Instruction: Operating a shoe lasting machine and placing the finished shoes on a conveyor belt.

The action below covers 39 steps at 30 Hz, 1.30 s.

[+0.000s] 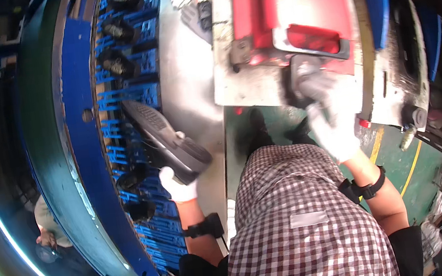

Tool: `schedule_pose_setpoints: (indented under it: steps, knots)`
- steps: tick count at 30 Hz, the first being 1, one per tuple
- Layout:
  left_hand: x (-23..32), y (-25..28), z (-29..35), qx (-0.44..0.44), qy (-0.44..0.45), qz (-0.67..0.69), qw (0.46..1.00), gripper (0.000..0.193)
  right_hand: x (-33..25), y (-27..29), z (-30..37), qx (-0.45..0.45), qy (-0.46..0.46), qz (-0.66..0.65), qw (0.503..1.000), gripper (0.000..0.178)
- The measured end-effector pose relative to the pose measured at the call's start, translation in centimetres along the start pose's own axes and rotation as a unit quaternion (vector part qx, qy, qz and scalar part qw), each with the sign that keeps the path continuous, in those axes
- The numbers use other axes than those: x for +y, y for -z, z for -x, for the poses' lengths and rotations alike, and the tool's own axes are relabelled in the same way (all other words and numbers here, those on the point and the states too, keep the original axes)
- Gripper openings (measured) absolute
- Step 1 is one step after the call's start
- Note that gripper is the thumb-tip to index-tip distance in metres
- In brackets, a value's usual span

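Note:
My left hand (178, 185), in a white glove, is closed around the heel end of a dark shoe (168, 139). The shoe is tilted, its patterned sole facing up and its toe pointing away to the left over a blue rack. My right hand (334, 128), also gloved in white, reaches to the front edge of a red-topped bench (259, 88). Its fingers are blurred and closed on a dark grey rounded thing (307, 76), whose kind I cannot make out. That thing is just in front of a red tray-like opening (314, 39) with a pale and dark rim.
Several dark shoes (116, 62) sit along the blue slatted rack (114, 130) on the left. Beside it runs a shiny metal ledge (188, 81), with grey shoe parts (197, 21) at its far end. Another person (48, 222) is beyond the rack. A metal fitting (408, 135) juts out at right.

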<state>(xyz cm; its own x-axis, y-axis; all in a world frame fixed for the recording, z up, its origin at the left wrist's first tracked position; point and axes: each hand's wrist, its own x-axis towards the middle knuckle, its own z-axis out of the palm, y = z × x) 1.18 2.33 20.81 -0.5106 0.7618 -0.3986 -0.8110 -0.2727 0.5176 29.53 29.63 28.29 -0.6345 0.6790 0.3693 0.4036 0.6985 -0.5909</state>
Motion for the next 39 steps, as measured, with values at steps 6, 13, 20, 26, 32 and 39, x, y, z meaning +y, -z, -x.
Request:
schedule_pose_setpoints:
  steps: [6, 13, 20, 26, 32, 39]
  knots:
    - [-9.1, -18.5, -0.6, -0.163, 0.112, -0.120, 0.973, 0.111, -3.0, 6.5, -1.3, -0.271, -0.045, -0.373, 0.886, 0.100]
    - [-14.6, -33.6, -3.2, -0.261, -0.111, -0.420, 0.862, 0.117, 8.0, 18.1, 3.6, 0.051, -0.292, -0.284, 0.912, 0.088]
    - [-16.9, -44.9, -4.3, -0.320, -0.252, -0.442, 0.799, 0.108, 25.2, 25.1, 1.2, 0.132, -0.408, 0.110, 0.897, 0.075]
    - [-20.2, -53.5, -5.8, -0.376, -0.282, -0.449, 0.760, 0.093, 29.4, 23.0, 1.3, 0.038, -0.391, 0.240, 0.888, 0.074]
    - [-22.7, -65.7, -8.7, -0.415, -0.410, -0.469, 0.663, 0.074, 27.4, 23.8, 1.2, 0.023, -0.402, 0.236, 0.884, 0.074]
    - [-24.2, -75.6, -8.9, -0.579, -0.483, -0.547, 0.364, 0.076, 29.6, 25.1, 1.1, -0.004, -0.368, 0.213, 0.905, 0.074]
